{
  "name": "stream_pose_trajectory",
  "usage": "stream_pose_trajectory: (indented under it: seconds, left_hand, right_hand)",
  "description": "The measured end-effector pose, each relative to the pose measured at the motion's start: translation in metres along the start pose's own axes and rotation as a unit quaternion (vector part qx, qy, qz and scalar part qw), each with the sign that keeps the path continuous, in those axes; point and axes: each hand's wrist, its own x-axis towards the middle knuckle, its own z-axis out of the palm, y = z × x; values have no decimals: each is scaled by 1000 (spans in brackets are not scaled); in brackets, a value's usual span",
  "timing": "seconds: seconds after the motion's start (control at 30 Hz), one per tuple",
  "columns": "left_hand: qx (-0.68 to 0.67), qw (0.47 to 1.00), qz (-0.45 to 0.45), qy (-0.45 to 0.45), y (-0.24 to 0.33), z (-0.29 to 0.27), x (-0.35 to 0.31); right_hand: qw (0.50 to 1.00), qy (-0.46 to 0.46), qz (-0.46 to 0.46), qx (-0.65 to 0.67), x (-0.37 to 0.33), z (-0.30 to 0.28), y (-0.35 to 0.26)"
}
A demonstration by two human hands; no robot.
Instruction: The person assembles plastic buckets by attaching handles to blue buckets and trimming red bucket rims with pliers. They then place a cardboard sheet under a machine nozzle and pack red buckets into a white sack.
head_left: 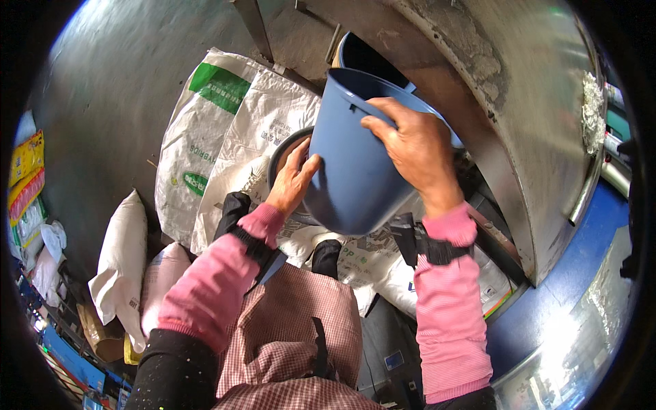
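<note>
A blue plastic bucket (350,167) is tilted in front of me, its open top facing up and away. My right hand (413,140) grips its rim on the right, with the thumb along the outer wall. My left hand (292,179) is against the bucket's left side, its fingers partly hidden at the edge. Behind that hand sits a dark round container (274,158), mostly covered by the hand and the bucket. Farther back stands another open container (374,56) with a dark inside, partly blocked by the blue bucket.
White woven sacks (205,147) with green print lie spread on the floor ahead. Filled white bags (121,256) stand at the left. A large curved metal wall (540,130) rises at the right above a blue surface (557,263). A metal post (254,31) stands at the far side.
</note>
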Motion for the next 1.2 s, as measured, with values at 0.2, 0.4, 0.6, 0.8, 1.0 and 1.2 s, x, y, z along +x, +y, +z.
stream_pose_trajectory:
  seconds: [0.2, 0.4, 0.6, 0.8, 1.0, 1.2]
  left_hand:
    - [-79, 982, -158, -65, -1, 12, 46]
    - [-116, 991, -53, -50, -5, 16, 53]
    - [-81, 978, -175, -79, -22, 25, 56]
    - [-124, 981, -127, -80, -7, 26, 57]
    - [90, 980, -170, -55, -24, 20, 44]
    - [36, 979, -201, -24, -80, -42, -32]
  right_hand:
    - [989, -61, 42, -125, 29, 48, 17]
    - [994, 62, -62, -58, 19, 37, 14]
    - [996, 3, -26, -89, 40, 67, 40]
    - [988, 55, -78, -123, 34, 59, 45]
    - [975, 14, -96, -199, 36, 75, 50]
    - [985, -71, -3, -157, 2, 65, 51]
